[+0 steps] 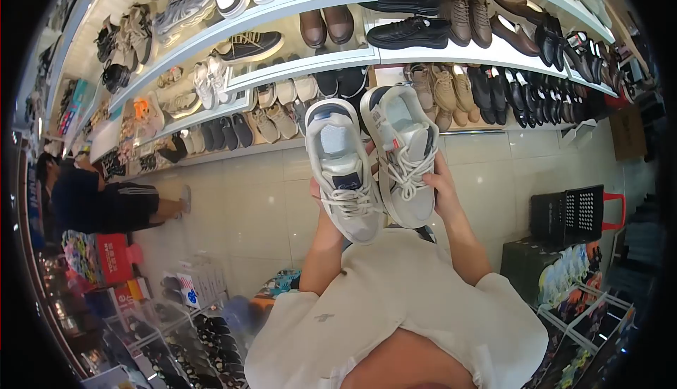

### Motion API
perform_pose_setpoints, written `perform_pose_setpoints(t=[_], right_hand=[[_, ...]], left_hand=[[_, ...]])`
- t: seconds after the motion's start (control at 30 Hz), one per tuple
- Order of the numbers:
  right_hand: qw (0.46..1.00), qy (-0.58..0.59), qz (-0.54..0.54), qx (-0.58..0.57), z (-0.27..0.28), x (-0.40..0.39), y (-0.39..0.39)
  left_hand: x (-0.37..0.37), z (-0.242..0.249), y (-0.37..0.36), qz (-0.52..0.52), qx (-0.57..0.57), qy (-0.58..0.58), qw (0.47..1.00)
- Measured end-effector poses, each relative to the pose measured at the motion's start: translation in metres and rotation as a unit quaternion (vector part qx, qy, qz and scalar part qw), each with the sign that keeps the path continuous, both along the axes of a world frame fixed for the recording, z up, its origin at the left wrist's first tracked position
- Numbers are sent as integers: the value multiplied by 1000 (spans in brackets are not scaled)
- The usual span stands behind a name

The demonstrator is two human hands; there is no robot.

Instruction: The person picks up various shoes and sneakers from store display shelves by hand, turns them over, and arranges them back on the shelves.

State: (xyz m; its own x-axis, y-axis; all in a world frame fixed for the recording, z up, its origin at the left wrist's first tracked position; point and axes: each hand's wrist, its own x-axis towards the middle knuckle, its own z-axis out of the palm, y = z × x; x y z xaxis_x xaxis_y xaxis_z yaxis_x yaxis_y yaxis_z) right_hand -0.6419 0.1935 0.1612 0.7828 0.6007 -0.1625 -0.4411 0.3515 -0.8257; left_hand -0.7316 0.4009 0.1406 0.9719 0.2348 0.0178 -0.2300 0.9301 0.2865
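In front of my chest I hold a pair of light grey and white sneakers, toes toward me and openings facing up. The left sneaker has a dark tongue label and pale laces. My left hand grips it from its outer side, with most of the fingers hidden behind the shoe. The right sneaker shows a small red tag near its tongue, and its laces hang loosely across the front. My right hand is closed around its outer side, the thumb near the laces. The two sneakers are side by side, touching or nearly so.
Lit white shelves of shoes curve across the far side. To the left stands a person in dark clothes. A black basket with a red handle is at the right. Shoe racks flank me on the tiled floor.
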Motion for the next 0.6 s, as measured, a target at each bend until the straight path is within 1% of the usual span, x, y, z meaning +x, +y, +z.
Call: perform_pose_setpoints(t=[0.07, 0.13, 0.2, 0.23, 0.27, 0.3, 0.33, 0.37, 0.4, 0.43, 0.47, 0.5, 0.53, 0.6], right_hand=[[1000, -22, 4, 5, -25, -2, -6], [999, -40, 0, 5, -27, -3, -15], [991, -91, 55, -77, -21, -1, -21], [991, -91, 60, -75, -22, 1, -23], [980, -146, 72, -118, -24, 3, -25], [963, -200, 81, -161, -25, 5, -27], [963, -202, 83, -160, -20, 6, -28], [913, -326, 61, -239, -12, 5, -27], [840, -444, 38, -311, -4, 6, -26], [839, -445, 40, -310, 3, 5, -24], [831, -483, 10, -274, 9, 2, -21], [820, -523, -21, -234, 12, 3, -18], [821, -524, -17, -228, 10, 1, -16], [795, -581, -95, -146, 6, -6, -15]], left_hand=[[-5, -8, -5, -48, -28, 39, 998], [-13, -18, -12, -69, -148, -14, 987], [-19, -24, -15, -36, -122, 37, 991], [-22, -44, -11, -21, -74, 24, 997], [-28, -64, -11, -16, -72, 24, 997], [-30, -68, -14, 3, -105, 41, 994], [-32, -75, -18, 20, -139, 59, 988], [-37, -92, -17, 22, -81, 79, 993], [-32, -83, -22, 24, -81, 76, 993], [-29, -67, -29, 37, -65, 127, 989], [-30, -58, -34, 50, -48, 180, 981], [-28, -52, -34, 58, -34, 210, 975], [-27, -49, -34, 54, -23, 218, 974], [-31, -46, -34, 43, -4, 218, 975]])
